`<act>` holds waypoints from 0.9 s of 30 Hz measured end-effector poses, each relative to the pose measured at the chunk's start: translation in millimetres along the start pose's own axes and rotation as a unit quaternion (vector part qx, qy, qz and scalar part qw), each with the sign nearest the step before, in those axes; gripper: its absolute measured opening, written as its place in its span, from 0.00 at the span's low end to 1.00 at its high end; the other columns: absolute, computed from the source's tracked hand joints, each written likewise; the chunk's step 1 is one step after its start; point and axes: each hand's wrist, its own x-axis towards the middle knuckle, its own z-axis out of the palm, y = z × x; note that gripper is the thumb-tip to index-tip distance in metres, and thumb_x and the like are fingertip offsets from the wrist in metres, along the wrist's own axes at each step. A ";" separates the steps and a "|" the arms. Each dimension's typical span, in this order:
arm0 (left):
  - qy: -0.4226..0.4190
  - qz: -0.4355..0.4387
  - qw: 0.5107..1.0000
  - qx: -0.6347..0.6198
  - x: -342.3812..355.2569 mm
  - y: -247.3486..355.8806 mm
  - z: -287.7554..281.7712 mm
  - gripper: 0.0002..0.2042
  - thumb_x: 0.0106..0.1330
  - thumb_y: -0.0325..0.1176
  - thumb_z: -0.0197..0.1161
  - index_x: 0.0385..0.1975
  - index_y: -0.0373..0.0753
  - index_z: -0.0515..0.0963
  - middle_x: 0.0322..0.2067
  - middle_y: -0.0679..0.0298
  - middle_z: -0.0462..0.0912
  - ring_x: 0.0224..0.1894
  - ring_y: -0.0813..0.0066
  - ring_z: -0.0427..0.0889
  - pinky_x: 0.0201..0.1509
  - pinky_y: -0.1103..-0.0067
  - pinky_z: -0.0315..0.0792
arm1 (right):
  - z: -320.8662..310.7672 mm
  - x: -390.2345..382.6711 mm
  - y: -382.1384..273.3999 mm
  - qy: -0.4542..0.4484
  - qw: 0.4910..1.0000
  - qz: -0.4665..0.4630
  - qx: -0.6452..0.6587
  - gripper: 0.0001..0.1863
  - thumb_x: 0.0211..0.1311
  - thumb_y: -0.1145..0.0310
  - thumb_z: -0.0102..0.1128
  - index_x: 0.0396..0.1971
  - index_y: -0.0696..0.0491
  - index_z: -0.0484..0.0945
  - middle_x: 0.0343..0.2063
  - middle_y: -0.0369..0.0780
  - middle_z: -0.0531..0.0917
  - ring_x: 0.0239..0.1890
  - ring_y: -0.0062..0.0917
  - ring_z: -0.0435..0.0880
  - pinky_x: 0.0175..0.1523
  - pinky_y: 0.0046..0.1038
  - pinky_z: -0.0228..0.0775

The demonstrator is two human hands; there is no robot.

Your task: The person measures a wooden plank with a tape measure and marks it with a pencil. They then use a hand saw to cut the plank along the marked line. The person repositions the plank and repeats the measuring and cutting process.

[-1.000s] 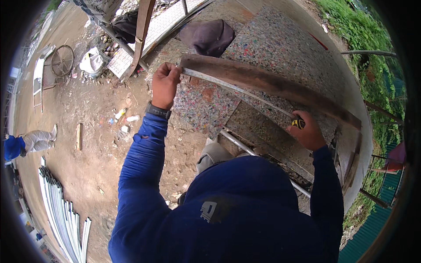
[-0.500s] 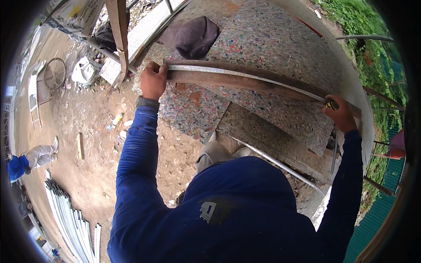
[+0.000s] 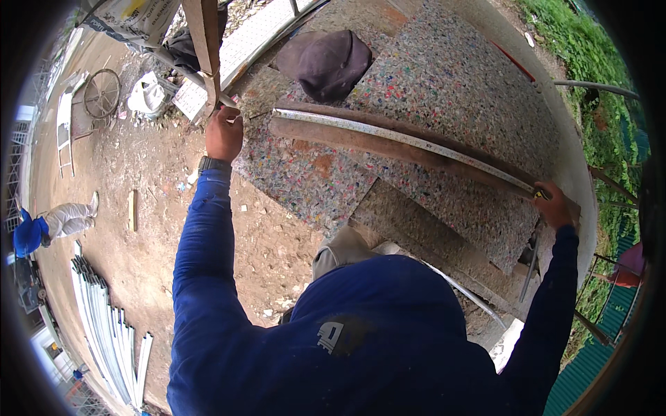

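My left hand [image 3: 223,135], with curled fingers, is beside the lower end of a wooden post [image 3: 208,59]; what it holds, if anything, is hidden. My right hand [image 3: 555,208] grips a yellow and black tape measure [image 3: 540,195] at the right end of a brown timber plank [image 3: 333,136]. The extended metal tape [image 3: 409,141] lies along the plank to its left end, apart from my left hand. The plank rests on speckled multicoloured boards [image 3: 458,76]. A dark cloth bundle [image 3: 333,66] lies behind it.
A person in blue and white [image 3: 52,225] is at the left. Metal bars [image 3: 111,333] and a wood piece [image 3: 132,210] lie on the dirt. A cart [image 3: 69,125], white sack [image 3: 146,93] and sloping white panel [image 3: 250,35] stand behind. Greenery [image 3: 590,62] borders the right.
My left hand has let go of the tape end and moved left to the post. My right hand and tape measure have moved right; the tape now lies along the plank top.
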 end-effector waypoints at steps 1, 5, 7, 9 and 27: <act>-0.015 0.021 1.000 0.009 2.2 -4.0 1.4 0.10 0.67 0.33 0.71 0.44 0.38 0.88 0.44 0.51 0.88 0.48 0.47 0.88 0.56 0.61 0.81 | -1.5 1.7 3.5 -0.005 1.000 0.025 -0.011 0.30 0.59 0.64 0.76 0.62 0.54 0.85 0.59 0.46 0.85 0.64 0.39 0.83 0.71 0.37 0.72; -0.086 0.078 0.992 0.053 11.8 -12.6 8.9 0.12 0.63 0.32 0.72 0.46 0.43 0.87 0.51 0.52 0.86 0.55 0.47 0.86 0.61 0.61 0.80 | -13.9 0.3 -0.3 -0.034 0.996 0.082 -0.024 0.31 0.57 0.65 0.74 0.63 0.54 0.85 0.58 0.48 0.87 0.63 0.38 0.84 0.70 0.36 0.72; -0.107 0.089 0.987 0.081 19.0 -23.4 20.4 0.10 0.63 0.33 0.72 0.45 0.45 0.87 0.49 0.53 0.86 0.54 0.48 0.86 0.60 0.60 0.80 | -16.6 4.3 13.1 -0.040 0.997 0.072 -0.012 0.31 0.56 0.66 0.73 0.63 0.55 0.86 0.58 0.48 0.87 0.62 0.37 0.85 0.70 0.35 0.73; -0.112 0.064 0.988 0.083 23.7 -24.4 29.6 0.08 0.67 0.38 0.72 0.41 0.44 0.86 0.43 0.53 0.87 0.49 0.47 0.87 0.54 0.58 0.81 | -14.8 3.8 40.7 -0.040 0.998 0.057 0.002 0.31 0.54 0.67 0.73 0.62 0.56 0.86 0.58 0.47 0.88 0.61 0.36 0.86 0.69 0.35 0.73; 0.098 -0.046 0.985 -0.132 -67.3 84.3 -1.5 0.10 0.78 0.29 0.65 0.53 0.33 0.87 0.43 0.64 0.91 0.44 0.76 0.86 0.52 0.77 0.79 | -27.6 28.0 143.6 -0.046 0.997 -0.008 0.066 0.27 0.68 0.55 0.69 0.60 0.57 0.87 0.49 0.46 0.90 0.51 0.32 0.87 0.61 0.35 0.77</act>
